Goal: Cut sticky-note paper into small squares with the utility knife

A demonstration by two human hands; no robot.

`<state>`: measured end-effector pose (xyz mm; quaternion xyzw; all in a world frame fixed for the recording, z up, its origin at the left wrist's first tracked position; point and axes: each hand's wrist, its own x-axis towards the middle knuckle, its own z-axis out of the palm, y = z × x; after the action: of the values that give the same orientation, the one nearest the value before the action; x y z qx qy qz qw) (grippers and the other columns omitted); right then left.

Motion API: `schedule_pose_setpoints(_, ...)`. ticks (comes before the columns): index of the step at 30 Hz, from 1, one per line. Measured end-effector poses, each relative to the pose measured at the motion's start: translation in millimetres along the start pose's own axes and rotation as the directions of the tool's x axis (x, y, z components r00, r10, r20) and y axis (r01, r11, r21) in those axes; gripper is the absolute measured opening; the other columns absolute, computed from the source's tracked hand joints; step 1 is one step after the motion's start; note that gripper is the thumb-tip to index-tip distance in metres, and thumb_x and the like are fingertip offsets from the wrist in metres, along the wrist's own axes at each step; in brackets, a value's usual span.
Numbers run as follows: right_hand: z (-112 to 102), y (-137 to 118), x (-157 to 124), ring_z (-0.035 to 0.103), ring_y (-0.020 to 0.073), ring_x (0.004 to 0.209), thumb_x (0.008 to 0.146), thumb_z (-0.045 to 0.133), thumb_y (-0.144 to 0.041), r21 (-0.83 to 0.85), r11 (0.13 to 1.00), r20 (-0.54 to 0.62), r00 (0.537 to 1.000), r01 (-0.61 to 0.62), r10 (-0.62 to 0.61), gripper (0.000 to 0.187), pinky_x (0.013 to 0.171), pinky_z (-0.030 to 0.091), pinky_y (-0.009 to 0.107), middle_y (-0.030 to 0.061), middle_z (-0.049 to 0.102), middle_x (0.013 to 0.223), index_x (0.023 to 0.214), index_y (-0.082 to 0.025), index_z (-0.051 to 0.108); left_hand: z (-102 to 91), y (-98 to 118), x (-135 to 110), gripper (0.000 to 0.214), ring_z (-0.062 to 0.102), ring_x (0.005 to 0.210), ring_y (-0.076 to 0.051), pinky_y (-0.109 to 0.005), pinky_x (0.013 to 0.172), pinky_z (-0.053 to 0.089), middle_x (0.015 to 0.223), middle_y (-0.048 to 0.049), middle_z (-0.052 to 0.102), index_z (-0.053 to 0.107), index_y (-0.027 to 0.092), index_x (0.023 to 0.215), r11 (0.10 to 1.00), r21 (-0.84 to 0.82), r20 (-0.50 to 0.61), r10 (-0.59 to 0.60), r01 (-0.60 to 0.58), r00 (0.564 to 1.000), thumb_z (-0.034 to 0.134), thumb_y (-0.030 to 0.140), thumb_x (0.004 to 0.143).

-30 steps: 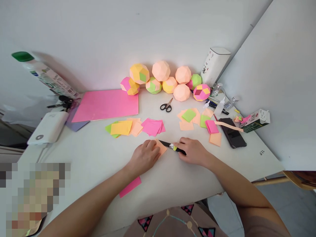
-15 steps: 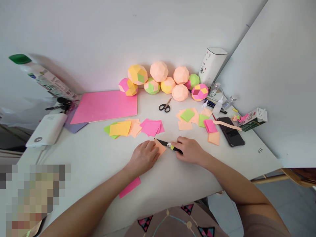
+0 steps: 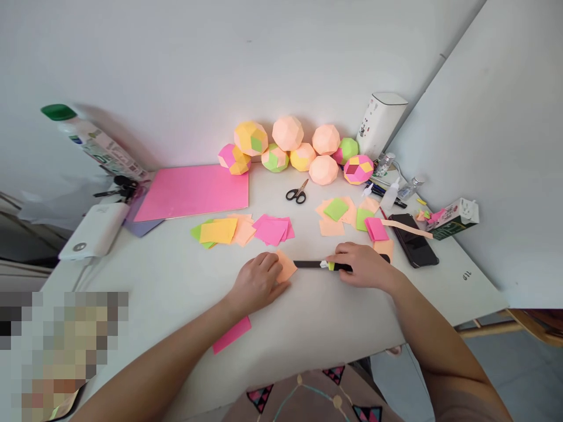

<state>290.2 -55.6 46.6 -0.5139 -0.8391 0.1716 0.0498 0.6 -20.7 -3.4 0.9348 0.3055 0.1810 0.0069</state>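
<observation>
My left hand [image 3: 257, 282] is closed on a folded peach paper piece [image 3: 288, 267], its fingers curled over the left part. My right hand [image 3: 365, 265] grips a utility knife [image 3: 309, 264] with a long dark blade. The blade lies level on the table and points left, its tip at the right edge of the peach paper; whether it sits inside the fold I cannot tell. Above my hands lie pink squares [image 3: 272, 230], yellow slips [image 3: 218, 231] and green squares [image 3: 336, 208]. A dark pink slip [image 3: 231, 335] lies beside my left forearm.
Several faceted paper balls [image 3: 288, 133] line the wall behind small scissors [image 3: 301, 189]. A pink board [image 3: 197, 190] lies back left, near a white device [image 3: 94, 231] and a green-capped bottle [image 3: 103, 143]. At right are a phone [image 3: 413, 243], a glue bottle [image 3: 389, 196] and a carton [image 3: 457, 220].
My right hand has drawn the knife to the right, and the blade has swung from slanted to nearly level. My left hand stays on the peach paper. The view has shifted slightly.
</observation>
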Motion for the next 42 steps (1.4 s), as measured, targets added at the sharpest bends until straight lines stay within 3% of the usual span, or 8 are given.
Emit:
schedule_pose_setpoints(4, -3, 4, -4, 0.061, 0.0182, 0.084, 0.072, 0.051, -0.011, 0.063, 0.996, 0.049, 0.997, 0.064, -0.067, 0.047, 0.066, 0.047, 0.027, 0.0039, 0.066, 0.094, 0.113, -0.026, 0.07, 1.9, 0, 0, 0.019, 0.058, 0.082, -0.022, -0.031, 0.063, 0.049, 0.09, -0.0095, 0.06, 0.053, 0.017, 0.081, 1.0, -0.029, -0.068, -0.006, 0.004, 0.998, 0.052, 0.035, 0.088)
schedule_pose_setpoints(9, 1, -3, -1, 0.06, 0.018, 0.083, 0.075, 0.051, -0.013, 0.093, 0.988, 0.02, 0.992, 0.126, -0.128, 0.046, 0.07, 0.048, 0.029, 0.0056, 0.065, 0.096, 0.115, -0.024, 0.069, 1.1, -3, 1, 0.018, 0.059, 0.082, -0.021, -0.031, 0.062, 0.048, 0.09, -0.0089, 0.061, 0.053, 0.018, 0.084, 0.999, -0.052, -0.077, -0.015, 0.011, 0.997, 0.052, 0.035, 0.089)
schedule_pose_setpoints(16, 6, -1, -1, 0.059, 0.017, 0.079, 0.074, 0.05, -0.013, 0.098, 0.981, -0.052, 0.985, 0.17, -0.165, 0.045, 0.067, 0.046, 0.028, 0.0058, 0.064, 0.093, 0.113, -0.024, 0.07, -6.5, -10, 2, 0.027, 0.061, 0.085, -0.02, -0.029, 0.065, 0.049, 0.095, -0.0078, 0.063, 0.054, 0.019, 0.086, 0.981, -0.181, 0.005, -0.07, 0.07, 0.998, 0.048, 0.044, 0.091)
schedule_pose_setpoints(26, 5, 1, -2, 0.059, 0.0169, 0.078, 0.073, 0.05, -0.012, 0.119, 0.974, -0.082, 0.98, 0.192, -0.183, 0.044, 0.066, 0.047, 0.028, 0.0057, 0.064, 0.092, 0.111, -0.023, 0.07, -10.6, -13, 3, 0.022, 0.06, 0.087, -0.019, -0.03, 0.067, 0.049, 0.097, -0.006, 0.063, 0.057, 0.02, 0.083, 0.964, -0.239, 0.073, -0.106, 0.12, 0.992, 0.044, 0.034, 0.092)
schedule_pose_setpoints(29, 5, 2, -2, 0.059, 0.0168, 0.077, 0.073, 0.05, -0.012, 0.114, 0.973, -0.075, 0.979, 0.199, -0.191, 0.044, 0.066, 0.047, 0.028, 0.0057, 0.064, 0.091, 0.111, -0.023, 0.07, -9.7, -13, 3, 0.022, 0.06, 0.084, -0.018, -0.028, 0.064, 0.048, 0.095, -0.0055, 0.063, 0.054, 0.019, 0.078, 0.967, -0.228, 0.052, -0.103, 0.112, 0.993, 0.044, 0.032, 0.092)
schedule_pose_setpoints(35, 6, 2, -2, 0.059, 0.0166, 0.077, 0.074, 0.05, -0.013, 0.113, 0.974, -0.073, 0.979, 0.198, -0.19, 0.044, 0.066, 0.047, 0.027, 0.0058, 0.064, 0.092, 0.111, -0.023, 0.07, -1.6, -13, 1, 0.007, 0.061, 0.076, -0.016, -0.024, 0.056, 0.043, 0.086, -0.0047, 0.064, 0.047, 0.019, 0.087, 0.988, -0.152, -0.142, -0.039, 0.017, 0.989, 0.042, 0.014, 0.089)
schedule_pose_setpoints(39, 6, 2, -2, 0.059, 0.0167, 0.077, 0.074, 0.05, -0.013, 0.115, 0.972, -0.074, 0.977, 0.206, -0.199, 0.044, 0.067, 0.047, 0.028, 0.0058, 0.063, 0.092, 0.112, -0.023, 0.07, -3.6, -12, 0, 0.017, 0.058, 0.07, -0.016, -0.022, 0.048, 0.035, 0.082, -0.0037, 0.063, 0.047, 0.02, 0.081, 0.999, -0.024, -0.082, 0.032, -0.034, 0.996, 0.038, 0.005, 0.083)
schedule_pose_setpoints(42, 7, 3, -2, 0.059, 0.0165, 0.077, 0.074, 0.05, -0.013, 0.12, 0.97, -0.088, 0.975, 0.213, -0.204, 0.044, 0.066, 0.047, 0.028, 0.0058, 0.063, 0.091, 0.112, -0.023, 0.07, -7.6, -10, 1, 0.013, 0.059, 0.074, -0.017, -0.024, 0.051, 0.039, 0.086, -0.0051, 0.063, 0.05, 0.019, 0.081, 0.998, -0.027, -0.021, 0.055, -0.055, 0.998, 0.04, 0.011, 0.084)
